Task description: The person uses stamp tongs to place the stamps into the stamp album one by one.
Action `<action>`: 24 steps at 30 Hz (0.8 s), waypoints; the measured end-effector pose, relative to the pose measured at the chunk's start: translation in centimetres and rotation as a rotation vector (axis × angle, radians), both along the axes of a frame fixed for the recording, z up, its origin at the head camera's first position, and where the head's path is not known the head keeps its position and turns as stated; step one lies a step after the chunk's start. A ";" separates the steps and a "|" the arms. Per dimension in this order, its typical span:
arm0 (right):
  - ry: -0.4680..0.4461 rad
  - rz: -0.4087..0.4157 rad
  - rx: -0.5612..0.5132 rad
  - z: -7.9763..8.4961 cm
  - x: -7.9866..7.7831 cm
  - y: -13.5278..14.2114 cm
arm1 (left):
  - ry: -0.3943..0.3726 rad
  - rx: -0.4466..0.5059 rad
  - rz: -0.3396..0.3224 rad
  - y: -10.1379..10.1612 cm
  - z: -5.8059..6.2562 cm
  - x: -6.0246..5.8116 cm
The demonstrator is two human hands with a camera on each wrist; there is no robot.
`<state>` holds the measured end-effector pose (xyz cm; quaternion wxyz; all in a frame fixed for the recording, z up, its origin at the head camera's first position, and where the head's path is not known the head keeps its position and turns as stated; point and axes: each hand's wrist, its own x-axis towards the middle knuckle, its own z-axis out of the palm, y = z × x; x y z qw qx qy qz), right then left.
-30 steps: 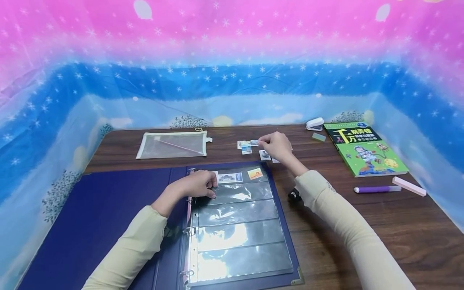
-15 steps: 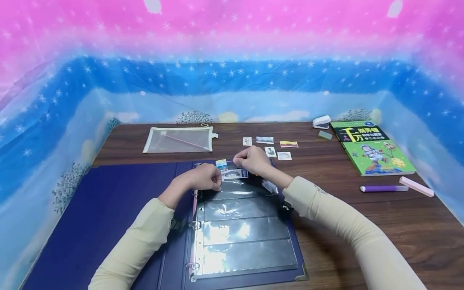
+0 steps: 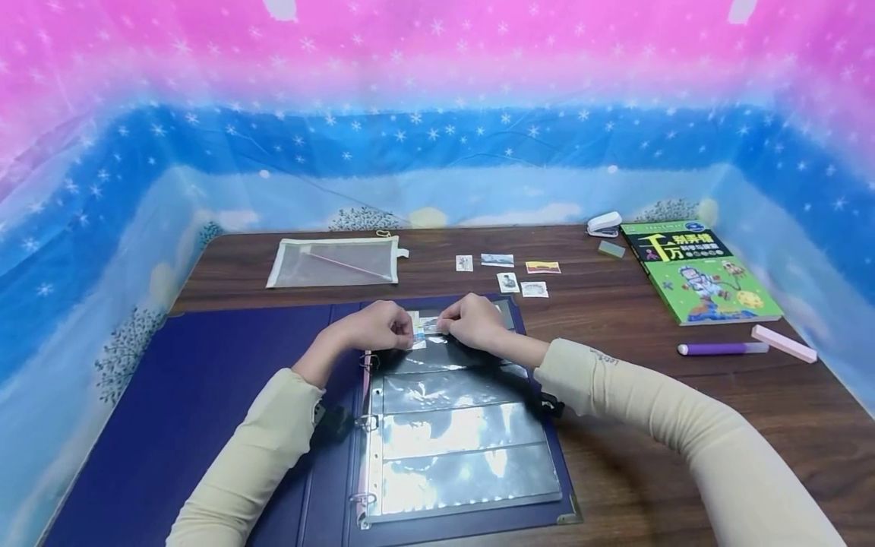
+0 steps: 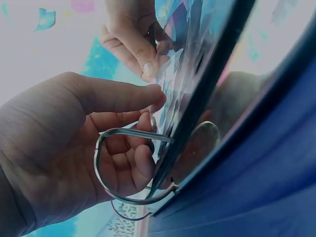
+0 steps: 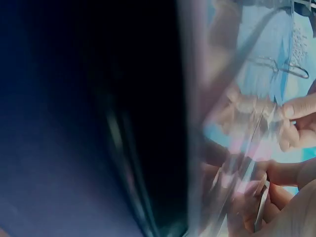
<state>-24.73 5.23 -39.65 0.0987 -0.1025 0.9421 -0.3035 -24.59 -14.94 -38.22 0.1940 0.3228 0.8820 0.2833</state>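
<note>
Left grip (image 3: 376, 325) pinches pale, blue-patched stamp (image 3: 419, 340).

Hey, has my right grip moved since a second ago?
Yes. Against the blue binder, your right grip has come left and nearer you, from the loose stamps beyond the binder's far edge to the top clear pocket.

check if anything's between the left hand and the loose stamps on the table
Yes, partly: in the head view the right hand, at the top of the album page, lies across the line from the left hand to the dark-figured stamp; toward the leftmost loose stamp, nothing visible blocks.
</note>
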 end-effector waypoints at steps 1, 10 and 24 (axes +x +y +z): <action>0.010 -0.003 0.006 0.0 0.1 -0.1 | -0.008 0.013 0.000 -0.1 -0.1 0.0; 0.012 -0.023 0.019 -0.2 0.8 -0.5 | -0.083 0.061 0.015 -0.1 0.0 0.1; -0.023 0.025 0.010 -0.3 0.7 -0.4 | -0.081 0.079 0.020 -0.1 -0.3 -0.1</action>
